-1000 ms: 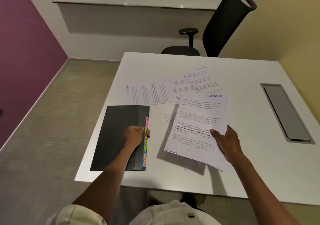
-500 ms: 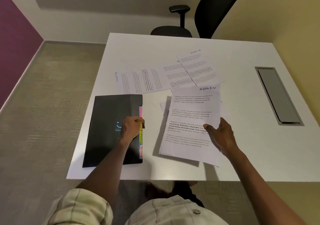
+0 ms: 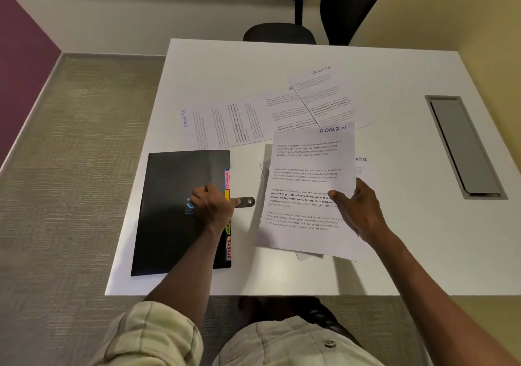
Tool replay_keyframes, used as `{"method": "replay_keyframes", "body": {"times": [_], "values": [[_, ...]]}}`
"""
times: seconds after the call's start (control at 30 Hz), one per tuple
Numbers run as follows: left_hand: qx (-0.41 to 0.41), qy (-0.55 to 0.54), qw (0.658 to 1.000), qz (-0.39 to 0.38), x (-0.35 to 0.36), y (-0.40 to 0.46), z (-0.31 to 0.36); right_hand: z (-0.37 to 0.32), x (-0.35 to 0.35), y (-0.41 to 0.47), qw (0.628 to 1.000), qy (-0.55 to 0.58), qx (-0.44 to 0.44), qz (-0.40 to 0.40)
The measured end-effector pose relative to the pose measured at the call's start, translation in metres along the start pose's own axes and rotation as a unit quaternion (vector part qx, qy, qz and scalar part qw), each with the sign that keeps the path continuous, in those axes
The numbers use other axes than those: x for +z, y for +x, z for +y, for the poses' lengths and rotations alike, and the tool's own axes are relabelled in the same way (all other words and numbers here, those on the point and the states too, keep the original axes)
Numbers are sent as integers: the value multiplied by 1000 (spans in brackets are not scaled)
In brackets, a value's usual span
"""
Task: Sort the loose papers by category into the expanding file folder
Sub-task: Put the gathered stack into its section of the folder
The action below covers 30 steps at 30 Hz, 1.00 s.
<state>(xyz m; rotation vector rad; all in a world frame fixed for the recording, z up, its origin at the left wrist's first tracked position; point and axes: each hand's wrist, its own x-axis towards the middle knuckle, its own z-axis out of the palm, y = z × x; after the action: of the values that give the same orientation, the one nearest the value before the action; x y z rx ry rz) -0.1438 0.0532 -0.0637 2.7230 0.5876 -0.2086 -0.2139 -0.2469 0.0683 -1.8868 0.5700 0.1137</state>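
Note:
A black expanding file folder [image 3: 174,224] lies shut at the table's near left, with coloured index tabs [image 3: 227,179] along its right edge reading FINANCE, ADMIN and SPORTS. My left hand [image 3: 214,205] rests on the folder's right edge with fingers curled and pinches its grey clasp strap [image 3: 248,202], which sticks out to the right. My right hand [image 3: 358,210] holds a printed sheet headed ADMIN [image 3: 307,173] by its right edge, lifted a little above the table. Loose sheets headed SPORTS [image 3: 225,123] lie spread behind.
Two more overlapping sheets [image 3: 324,94] lie further back, and another sheet [image 3: 361,165] peeks out under the ADMIN page. A grey cable hatch [image 3: 462,145] is set in the white table [image 3: 394,252] at right. A black office chair [image 3: 282,32] stands beyond the far edge.
The clasp strap now sticks out to the right from under my left hand; before, only a short stub showed. The ADMIN sheet has stayed in my right hand. The camera tilted down.

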Motion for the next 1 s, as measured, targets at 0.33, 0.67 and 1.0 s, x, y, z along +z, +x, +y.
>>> {"method": "replay_keyframes", "body": {"times": [0.33, 0.67, 1.0], "values": [[-19, -24, 999, -14, -2, 7, 3, -6, -8, 38, 1000, 4, -13, -28], [37, 124, 991, -31, 9, 10, 19, -14, -13, 58, 999, 1, -19, -40], [95, 59, 993, -38, -19, -5, 31, -20, -22, 58, 999, -16, -26, -30]]}}
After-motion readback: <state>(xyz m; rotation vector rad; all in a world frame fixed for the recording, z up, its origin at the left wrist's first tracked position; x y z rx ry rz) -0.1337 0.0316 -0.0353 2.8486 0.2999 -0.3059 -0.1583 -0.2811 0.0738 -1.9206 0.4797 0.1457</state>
